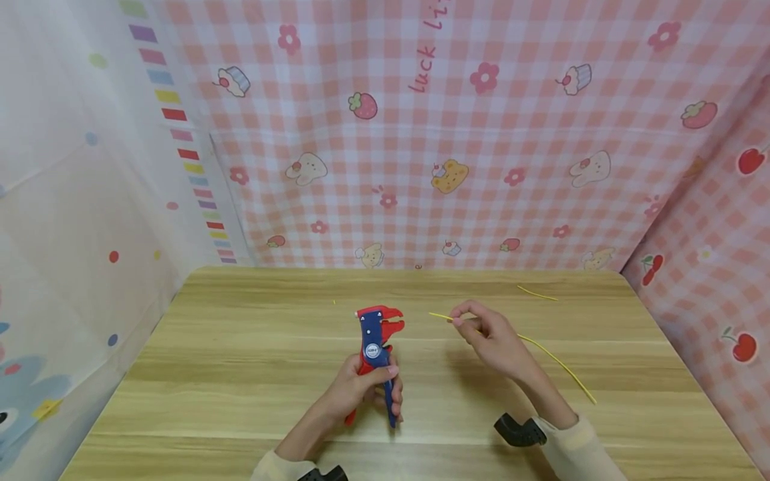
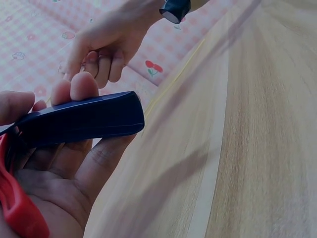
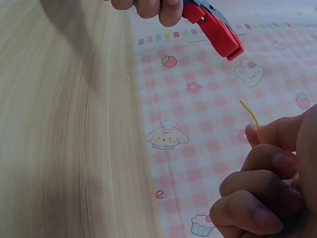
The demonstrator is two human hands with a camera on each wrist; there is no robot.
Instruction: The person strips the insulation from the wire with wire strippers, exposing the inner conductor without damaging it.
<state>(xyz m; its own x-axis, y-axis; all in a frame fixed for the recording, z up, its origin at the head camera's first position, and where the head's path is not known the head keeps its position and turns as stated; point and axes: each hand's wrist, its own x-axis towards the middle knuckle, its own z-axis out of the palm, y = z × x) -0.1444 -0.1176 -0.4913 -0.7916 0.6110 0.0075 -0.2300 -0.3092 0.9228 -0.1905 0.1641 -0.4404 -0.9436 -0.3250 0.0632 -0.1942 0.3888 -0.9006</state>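
In the head view my left hand [image 1: 349,393] grips a red and blue wire stripper [image 1: 371,334] by its handles. The stripper's head points up, and its red jaws face right, apart from each other. To the right, my right hand [image 1: 496,342] pinches a yellow wire [image 1: 559,364] between thumb and forefinger. A short end sticks out left of the fingertips, apart from the stripper; the longer part trails behind the hand to the lower right. The left wrist view shows fingers curled around the blue handle [image 2: 84,119]. In the right wrist view the wire end [image 3: 250,112] is below the stripper's head.
Another piece of yellow wire [image 1: 537,293] lies at the back right of the wooden table [image 1: 240,374]. A tiny yellow scrap [image 1: 334,302] lies left of the stripper. Patterned cloth [image 1: 391,147] hangs behind the table and at both sides.
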